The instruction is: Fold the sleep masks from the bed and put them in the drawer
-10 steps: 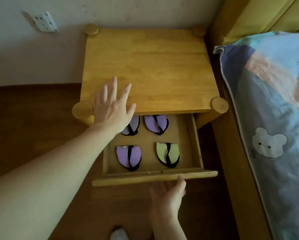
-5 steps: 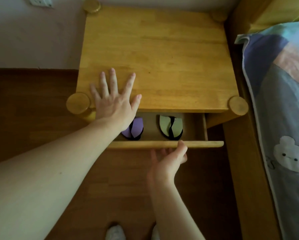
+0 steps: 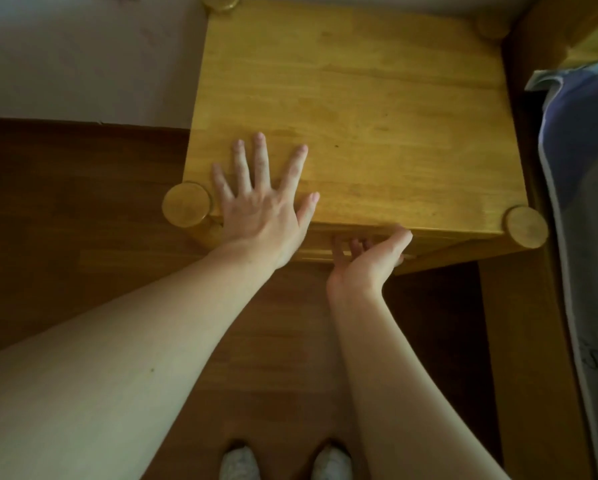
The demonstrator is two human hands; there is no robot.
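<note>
Now, left hand [image 3: 259, 209] flat and spread on the nightstand [image 3: 359, 109] near its front left corner, right hand [image 3: 366, 261] loosely cupped, ungripping, against the shut drawer [image 3: 320, 245] front, masks hidden.

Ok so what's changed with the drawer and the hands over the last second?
The drawer went from wide open to pushed in under the nightstand top, and the folded masks inside are now out of sight. The right hand followed the drawer front inward, pushing it. The left hand stayed flat on the top.
</note>
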